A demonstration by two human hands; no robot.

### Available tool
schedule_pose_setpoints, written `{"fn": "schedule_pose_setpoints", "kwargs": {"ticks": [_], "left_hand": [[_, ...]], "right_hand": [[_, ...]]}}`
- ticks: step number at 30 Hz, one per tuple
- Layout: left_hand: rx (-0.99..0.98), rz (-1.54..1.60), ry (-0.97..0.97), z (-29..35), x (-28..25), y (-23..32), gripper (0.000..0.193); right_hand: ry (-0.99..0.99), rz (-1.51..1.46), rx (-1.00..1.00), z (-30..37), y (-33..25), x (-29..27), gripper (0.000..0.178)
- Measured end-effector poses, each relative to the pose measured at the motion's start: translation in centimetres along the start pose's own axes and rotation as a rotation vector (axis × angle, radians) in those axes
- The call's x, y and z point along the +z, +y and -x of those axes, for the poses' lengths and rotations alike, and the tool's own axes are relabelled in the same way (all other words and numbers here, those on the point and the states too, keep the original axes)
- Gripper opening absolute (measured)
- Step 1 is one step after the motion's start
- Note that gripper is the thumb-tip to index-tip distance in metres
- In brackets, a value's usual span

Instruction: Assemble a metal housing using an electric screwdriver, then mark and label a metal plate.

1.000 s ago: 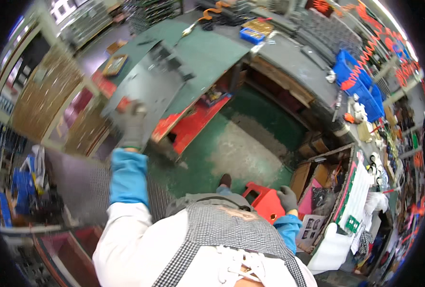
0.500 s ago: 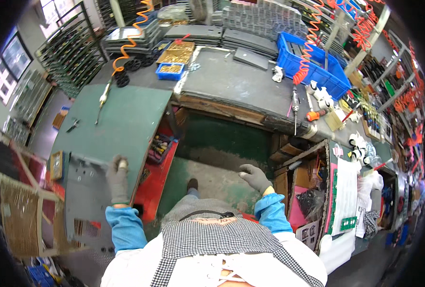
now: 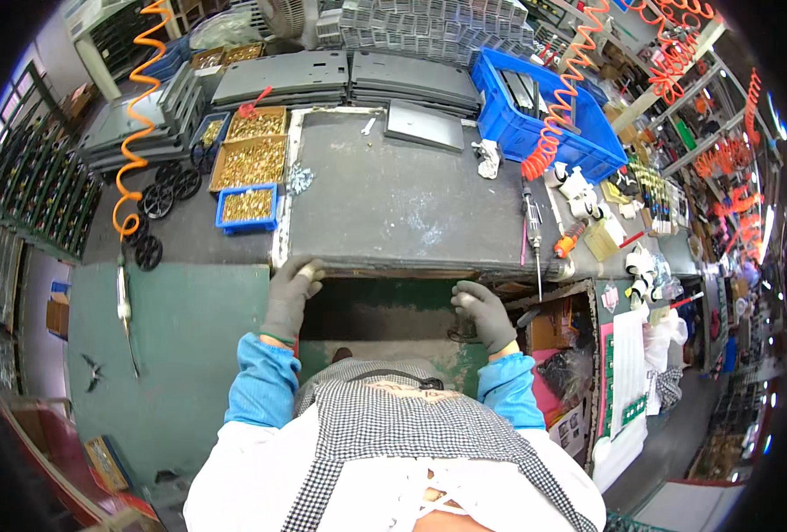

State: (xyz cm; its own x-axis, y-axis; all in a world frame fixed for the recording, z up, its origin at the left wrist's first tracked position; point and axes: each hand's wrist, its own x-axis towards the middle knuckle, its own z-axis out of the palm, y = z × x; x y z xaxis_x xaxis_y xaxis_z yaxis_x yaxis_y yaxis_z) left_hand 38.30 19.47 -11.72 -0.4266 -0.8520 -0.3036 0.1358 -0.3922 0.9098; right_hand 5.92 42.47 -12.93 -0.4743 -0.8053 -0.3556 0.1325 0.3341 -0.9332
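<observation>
Both my hands wear grey gloves, with blue sleeve covers on the forearms. Near the front edge of the dark bench (image 3: 411, 206), my left hand (image 3: 290, 294) has loosely bent fingers and holds nothing visible. Close to the right end of the same edge is my right hand (image 3: 485, 315), fingers half curled and slightly apart, also without a visible object. Beyond the hands, a flat grey metal panel (image 3: 424, 126) lies on the bench. A small wrench (image 3: 368, 126) and a crumpled white cloth (image 3: 488, 160) lie near it.
A green-topped table (image 3: 189, 346) adjoins at left, with a screwdriver (image 3: 125, 297) hanging on an orange coiled hose. Small brass-coloured parts fill a blue tray (image 3: 249, 209). A large blue crate (image 3: 557, 115), stacked grey panels (image 3: 278, 78) and another screwdriver (image 3: 533, 222) are farther along.
My view has turned and come closer to the dark bench. My left hand has moved from over the left table to the bench's front edge. The right hand's fingers are more bent.
</observation>
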Motion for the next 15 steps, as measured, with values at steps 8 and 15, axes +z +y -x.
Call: {"fn": "schedule_pose_setpoints", "kwargs": {"ticks": [8,15], "left_hand": [[-0.160,0.149,-0.078,-8.6,2.7,0.0,0.045],[-0.211,0.082,0.334,-10.9,5.1,1.2,0.045]], "right_hand": [[-0.026,-0.598,-0.077,-22.0,-11.2,2.5,0.057],[0.100,0.899,-0.593,-49.4,-20.5,4.4,0.061]]}}
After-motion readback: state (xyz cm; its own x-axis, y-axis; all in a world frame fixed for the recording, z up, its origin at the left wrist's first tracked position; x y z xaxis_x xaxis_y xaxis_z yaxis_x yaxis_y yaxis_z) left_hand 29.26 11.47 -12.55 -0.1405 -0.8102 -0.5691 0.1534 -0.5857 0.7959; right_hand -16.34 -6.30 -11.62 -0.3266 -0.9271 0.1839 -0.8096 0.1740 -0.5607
